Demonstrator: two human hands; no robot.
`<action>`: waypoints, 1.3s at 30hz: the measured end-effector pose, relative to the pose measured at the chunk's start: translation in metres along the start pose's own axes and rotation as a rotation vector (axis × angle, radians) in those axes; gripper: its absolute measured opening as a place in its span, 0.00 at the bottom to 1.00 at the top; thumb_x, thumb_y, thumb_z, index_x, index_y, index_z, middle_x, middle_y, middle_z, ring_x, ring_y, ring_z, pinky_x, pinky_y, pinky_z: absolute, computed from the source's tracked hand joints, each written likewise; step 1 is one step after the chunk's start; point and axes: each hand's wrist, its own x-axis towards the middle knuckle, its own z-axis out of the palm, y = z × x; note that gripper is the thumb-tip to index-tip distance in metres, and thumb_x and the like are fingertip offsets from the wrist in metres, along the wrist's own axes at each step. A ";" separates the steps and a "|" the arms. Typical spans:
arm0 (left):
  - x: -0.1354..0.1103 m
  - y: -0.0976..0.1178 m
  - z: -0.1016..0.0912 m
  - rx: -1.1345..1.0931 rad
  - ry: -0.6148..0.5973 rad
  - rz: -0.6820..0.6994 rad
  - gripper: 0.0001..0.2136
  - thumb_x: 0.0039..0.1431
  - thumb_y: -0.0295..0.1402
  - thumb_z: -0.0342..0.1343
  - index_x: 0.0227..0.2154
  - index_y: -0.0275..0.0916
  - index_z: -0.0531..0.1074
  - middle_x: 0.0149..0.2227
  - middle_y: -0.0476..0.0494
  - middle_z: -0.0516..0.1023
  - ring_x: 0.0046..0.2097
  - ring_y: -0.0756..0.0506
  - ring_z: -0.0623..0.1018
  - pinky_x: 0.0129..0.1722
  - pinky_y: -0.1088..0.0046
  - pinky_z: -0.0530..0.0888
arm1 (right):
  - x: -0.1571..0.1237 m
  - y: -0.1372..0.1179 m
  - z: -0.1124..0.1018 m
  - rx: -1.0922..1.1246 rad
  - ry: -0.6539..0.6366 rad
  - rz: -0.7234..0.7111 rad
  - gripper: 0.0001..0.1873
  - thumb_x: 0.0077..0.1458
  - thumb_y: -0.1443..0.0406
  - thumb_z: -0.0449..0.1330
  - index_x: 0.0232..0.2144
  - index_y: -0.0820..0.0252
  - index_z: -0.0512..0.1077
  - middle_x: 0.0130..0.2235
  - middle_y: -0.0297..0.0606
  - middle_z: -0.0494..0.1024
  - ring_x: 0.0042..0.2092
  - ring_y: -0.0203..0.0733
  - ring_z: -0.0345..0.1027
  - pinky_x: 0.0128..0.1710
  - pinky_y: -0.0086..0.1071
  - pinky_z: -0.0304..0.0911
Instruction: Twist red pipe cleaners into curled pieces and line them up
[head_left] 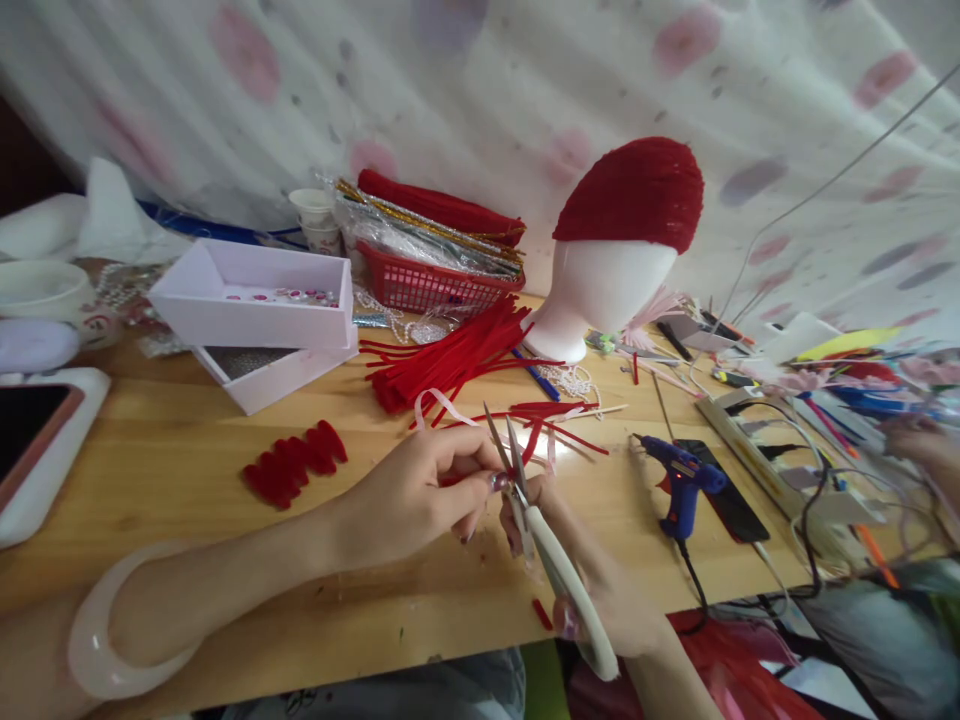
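Head view: in the centre of the frame, the left hand [420,490] is pinching a red strip [534,440] and the right hand [600,592] is gripping one pair of scissors [568,580], blades parted beside it. Snipping cleanly probably means keeping the strip taut and fingertips clear. One glue gun [682,490] is lying right of centre; two pale boxes [247,322] are sitting left, stacked; one mannequin head [611,278] is standing upper right.

No words, brands or numbers can be read: the small printed marks on the paper cups [321,238], white bowl [69,298] and blue glue gun [683,484] are too blurred.
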 end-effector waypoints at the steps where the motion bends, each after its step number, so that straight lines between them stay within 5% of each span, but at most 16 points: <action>1: 0.000 0.000 0.000 0.007 -0.001 0.002 0.04 0.56 0.29 0.51 0.28 0.40 0.69 0.17 0.55 0.66 0.22 0.51 0.68 0.24 0.76 0.65 | 0.000 0.001 0.001 0.021 0.010 0.006 0.28 0.50 0.40 0.58 0.40 0.54 0.62 0.37 0.36 0.64 0.37 0.42 0.57 0.38 0.34 0.58; 10: 0.002 -0.006 0.000 0.167 0.034 0.107 0.07 0.57 0.25 0.49 0.30 0.39 0.72 0.21 0.54 0.69 0.24 0.51 0.71 0.27 0.78 0.68 | -0.001 0.005 0.009 0.073 0.078 0.065 0.20 0.56 0.46 0.57 0.34 0.55 0.61 0.33 0.34 0.62 0.31 0.38 0.54 0.28 0.31 0.56; 26: 0.000 -0.017 0.004 0.281 0.067 0.204 0.08 0.61 0.24 0.48 0.31 0.38 0.70 0.23 0.54 0.70 0.27 0.53 0.73 0.30 0.81 0.69 | 0.003 0.010 0.009 0.057 0.108 0.016 0.18 0.54 0.51 0.60 0.34 0.55 0.60 0.30 0.32 0.63 0.29 0.37 0.56 0.29 0.32 0.58; 33: -0.001 -0.018 0.006 0.358 0.059 0.316 0.08 0.60 0.21 0.47 0.32 0.37 0.70 0.24 0.55 0.71 0.28 0.53 0.73 0.31 0.80 0.69 | 0.009 0.006 0.013 -0.028 0.172 -0.003 0.13 0.53 0.60 0.62 0.37 0.55 0.62 0.35 0.35 0.66 0.37 0.41 0.61 0.39 0.36 0.61; 39: -0.005 -0.011 0.006 0.550 0.066 0.513 0.09 0.59 0.19 0.50 0.33 0.37 0.72 0.24 0.54 0.72 0.27 0.53 0.72 0.30 0.79 0.67 | 0.007 -0.004 0.014 -0.233 0.215 -0.066 0.30 0.46 0.55 0.69 0.48 0.54 0.61 0.48 0.42 0.66 0.49 0.52 0.61 0.52 0.43 0.60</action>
